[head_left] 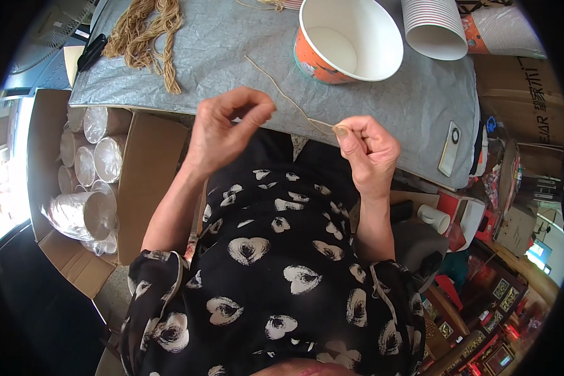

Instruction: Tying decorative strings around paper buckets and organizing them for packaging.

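Observation:
A thin tan string (276,83) runs slantwise over the grey-covered table toward me. Its near end is pinched between the thumb and forefinger of my right hand (371,150), just past the table's front edge. Close to those fingers the string looks doubled. My left hand (229,128) is raised to the left of it, thumb and forefinger brought together. Whatever may be between those fingertips is too small to make out. Beyond my right hand stands a large orange-and-white paper tub (323,69), its mouth tilted toward me.
A bundle of tan string (147,37) lies at the table's far left, beside a black object (93,53). Stacked paper cups (433,31) lie far right. A white-and-black flat tool (449,149) rests near the right edge. At left, an open carton (150,182) holds wrapped cups.

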Demonstrator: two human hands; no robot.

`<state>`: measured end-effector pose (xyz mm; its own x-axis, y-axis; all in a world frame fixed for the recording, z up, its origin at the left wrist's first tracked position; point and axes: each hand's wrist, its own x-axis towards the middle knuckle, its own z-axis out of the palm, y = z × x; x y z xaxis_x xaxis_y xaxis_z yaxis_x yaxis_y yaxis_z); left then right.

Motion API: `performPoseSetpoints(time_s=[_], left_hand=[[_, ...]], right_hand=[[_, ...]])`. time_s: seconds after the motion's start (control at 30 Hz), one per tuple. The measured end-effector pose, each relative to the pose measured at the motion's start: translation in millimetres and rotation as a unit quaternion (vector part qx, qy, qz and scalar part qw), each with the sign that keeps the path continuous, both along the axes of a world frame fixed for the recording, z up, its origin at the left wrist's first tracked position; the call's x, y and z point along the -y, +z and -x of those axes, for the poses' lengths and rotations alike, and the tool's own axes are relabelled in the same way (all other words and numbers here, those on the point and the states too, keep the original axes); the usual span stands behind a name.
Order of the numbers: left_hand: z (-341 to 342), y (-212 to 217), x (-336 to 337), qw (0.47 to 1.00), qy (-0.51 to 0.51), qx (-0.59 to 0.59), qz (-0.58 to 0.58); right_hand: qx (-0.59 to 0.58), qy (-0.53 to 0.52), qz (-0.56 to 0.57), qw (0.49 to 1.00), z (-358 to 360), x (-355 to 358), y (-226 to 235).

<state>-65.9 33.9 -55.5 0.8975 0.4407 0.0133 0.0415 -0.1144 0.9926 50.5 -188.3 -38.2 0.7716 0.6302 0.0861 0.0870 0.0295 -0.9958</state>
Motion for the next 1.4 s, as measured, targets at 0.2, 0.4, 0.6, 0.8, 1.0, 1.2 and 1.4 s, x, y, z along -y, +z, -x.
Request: performPoseSetpoints(time_s=[0.2, 0.4, 0.6, 0.8, 1.0, 1.2, 1.4], left_hand=[[-2.3, 6.9, 17.4, 0.990, -0.084, -0.063, 0.094], [-17.6, 18.7, 31.5, 0.969, -0.164, -0.089, 0.162], [-17.3, 6.0, 31.6, 0.975, -0.166, -0.078, 0.127], [-14.2, 7.8, 33.0, 0.976, -0.159, -0.041, 0.146], [-16.7, 9.7, 32.9, 0.975, -0.151, -0.037, 0.159], [-25.6, 10.2, 43.3, 0.997, -0.075, 0.018, -0.006], [-53.5, 19.1, 24.4, 0.956, 0.013, 0.150, -0.252]], right_hand=[[0.055, -0.008, 0.020, 0.998, 4.0, -3.8, 6.3], [0.141, 0.006, 0.044, 0.989, 5.9, -4.5, 8.6], [0.103, 0.008, 0.052, 0.993, 7.7, -4.0, 8.1], [0.086, 0.019, 0.069, 0.994, 4.5, -5.0, 2.3], [0.017, -0.018, 0.026, 0.999, 4.7, -7.3, 0.2], [-0.128, -0.028, -0.029, 0.991, -3.4, -5.5, -2.1], [-0.064, -0.095, -0.088, 0.990, -52.7, 15.1, 28.0]])
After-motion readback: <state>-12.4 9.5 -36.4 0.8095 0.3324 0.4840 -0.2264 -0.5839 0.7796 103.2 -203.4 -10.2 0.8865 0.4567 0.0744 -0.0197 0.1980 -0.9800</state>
